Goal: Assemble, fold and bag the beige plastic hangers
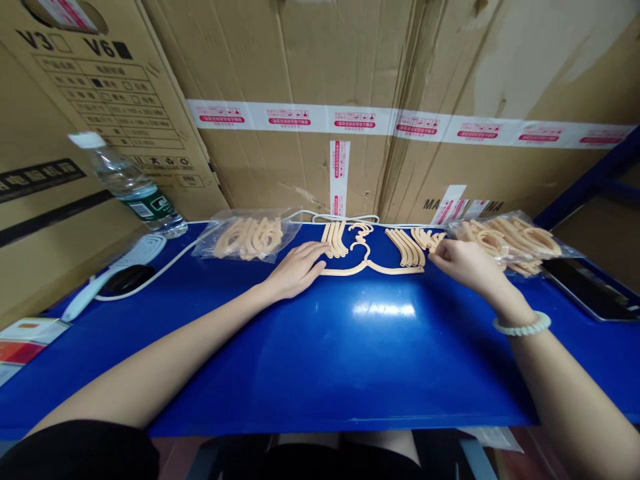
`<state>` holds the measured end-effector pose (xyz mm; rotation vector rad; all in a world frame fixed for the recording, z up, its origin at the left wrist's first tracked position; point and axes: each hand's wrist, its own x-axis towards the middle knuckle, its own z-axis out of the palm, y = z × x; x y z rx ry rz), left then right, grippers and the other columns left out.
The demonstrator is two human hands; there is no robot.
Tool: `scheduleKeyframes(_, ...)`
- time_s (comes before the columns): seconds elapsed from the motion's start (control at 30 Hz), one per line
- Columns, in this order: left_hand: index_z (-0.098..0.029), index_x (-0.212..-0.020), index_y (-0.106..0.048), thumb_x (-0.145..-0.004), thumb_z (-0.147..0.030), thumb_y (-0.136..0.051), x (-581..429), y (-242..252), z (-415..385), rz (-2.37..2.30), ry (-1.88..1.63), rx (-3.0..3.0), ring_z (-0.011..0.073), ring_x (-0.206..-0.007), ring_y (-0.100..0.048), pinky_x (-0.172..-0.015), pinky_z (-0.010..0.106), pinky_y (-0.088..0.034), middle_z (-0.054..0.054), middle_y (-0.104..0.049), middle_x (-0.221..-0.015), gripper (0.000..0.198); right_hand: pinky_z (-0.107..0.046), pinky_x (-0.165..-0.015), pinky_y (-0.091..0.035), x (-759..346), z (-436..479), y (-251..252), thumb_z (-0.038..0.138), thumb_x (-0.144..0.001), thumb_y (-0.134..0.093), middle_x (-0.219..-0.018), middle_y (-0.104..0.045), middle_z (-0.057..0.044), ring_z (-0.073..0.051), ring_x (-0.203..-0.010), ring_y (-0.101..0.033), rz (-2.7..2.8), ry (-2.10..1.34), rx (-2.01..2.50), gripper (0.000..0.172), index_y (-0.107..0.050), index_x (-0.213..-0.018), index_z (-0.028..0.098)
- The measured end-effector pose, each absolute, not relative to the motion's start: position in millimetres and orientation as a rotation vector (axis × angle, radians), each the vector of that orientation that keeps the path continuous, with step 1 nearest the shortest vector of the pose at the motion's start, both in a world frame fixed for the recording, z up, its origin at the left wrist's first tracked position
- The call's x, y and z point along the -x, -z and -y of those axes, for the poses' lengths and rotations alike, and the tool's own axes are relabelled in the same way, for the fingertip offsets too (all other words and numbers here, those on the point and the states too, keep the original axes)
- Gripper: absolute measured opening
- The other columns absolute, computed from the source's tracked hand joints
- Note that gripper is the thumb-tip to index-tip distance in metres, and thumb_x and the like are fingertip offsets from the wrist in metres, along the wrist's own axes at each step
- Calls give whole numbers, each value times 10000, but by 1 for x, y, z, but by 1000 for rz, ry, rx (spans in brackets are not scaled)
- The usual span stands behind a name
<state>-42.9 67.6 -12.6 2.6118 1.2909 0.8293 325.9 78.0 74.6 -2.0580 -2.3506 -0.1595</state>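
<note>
An assembled beige hanger lies on the blue table, its hook toward the boxes. My left hand rests at its left end, fingers stretched out beside a row of curved beige arm pieces. Behind the hanger are a few small hook pieces. To the right sit another row of arm pieces and a cluster of small curved pieces. My right hand is closed beside that cluster, near the hanger's right end; what its fingers hold, if anything, is hidden.
Bags of beige parts lie at the left and right. A water bottle, a hairbrush and a white cable are at the left. A phone lies far right. Large cardboard boxes stand behind the table.
</note>
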Motion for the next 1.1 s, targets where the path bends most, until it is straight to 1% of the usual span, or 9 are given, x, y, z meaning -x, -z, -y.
scheduleKeyframes(0.17,-197,-1393,-526,-1044,-314,-357,43,14,-69,-1284,-817,-2611,274,-1379,-484,-1161,541,-378,98,-570,-1461,404,-267,-695,-480,-303,-84,-61,251,-899,-534,-851,-756,-68,-205,-785,-700,2290,-65,1648,144,-655,-931,178)
scheduleKeyframes(0.3,-200,-1350,-570,-1043,-299,-362,43,15,-71,-1288,-832,-2621,274,-1348,-513,-1138,532,-402,91,-604,-1424,384,-261,-730,-481,-276,-96,-59,199,-920,-525,-955,-774,-75,-201,-841,-710,2441,-49,1566,227,-677,-1084,162)
scheduleKeyframes(0.5,-197,-1242,-641,-1030,-257,-394,44,17,-74,-1246,-961,-2622,269,-1260,-573,-1083,518,-445,89,-666,-1327,330,-261,-759,-465,-243,-132,-74,238,-938,-558,-1012,-779,-74,-211,-883,-709,2553,-43,1559,323,-676,-1234,181)
scheduleKeyframes(0.63,-194,-1173,-673,-999,-175,-404,46,20,-77,-1233,-1025,-2606,256,-1194,-600,-1051,483,-474,84,-699,-1241,321,-241,-744,-460,-225,-155,-73,282,-938,-598,-1036,-776,-69,-197,-882,-706,2602,-106,1559,363,-668,-1287,208)
scheduleKeyframes(0.73,-193,-1155,-689,-958,-94,-396,48,23,-81,-1241,-1037,-2598,254,-1180,-598,-1028,465,-489,81,-701,-1226,366,-236,-752,-461,-215,-165,-69,266,-934,-606,-1024,-778,-64,-190,-878,-703,2620,-170,1535,331,-703,-1247,217)
scheduleKeyframes(0.83,-210,-1130,-709,-935,-60,-410,50,26,-86,-1254,-1037,-2583,246,-1165,-599,-1027,449,-485,73,-695,-1218,387,-240,-757,-464,-211,-170,-64,194,-897,-621,-970,-781,-74,-192,-857,-701,2587,-235,1513,244,-764,-1094,182)
scheduleKeyframes(0.9,-217,-1109,-720,-940,-80,-446,51,27,-88,-1267,-1030,-2570,239,-1133,-611,-1025,436,-483,72,-690,-1199,350,-237,-739,-466,-210,-172,-61,160,-872,-637,-911,-779,-78,-187,-815,-700,2537,-288,1499,194,-775,-1008,159)
scheduleKeyframes(0.97,-220,-1083,-728,-951,-125,-493,52,28,-90,-1282,-1024,-2556,239,-1109,-618,-1018,430,-482,76,-680,-1183,285,-227,-691,-469,-212,-173,-58,151,-870,-642,-828,-770,-67,-166,-722,-692,2476,-363,1479,160,-765,-973,148)
scheduleKeyframes(1.1,-229,-1028,-732,-960,-182,-542,52,28,-91,-1299,-1026,-2532,238,-1098,-614,-1017,422,-476,71,-659,-1160,207,-199,-529,-461,-220,-170,-58,158,-913,-593,-737,-749,-49,-125,-539,-650,2311,-546,1439,159,-719,-1007,134)
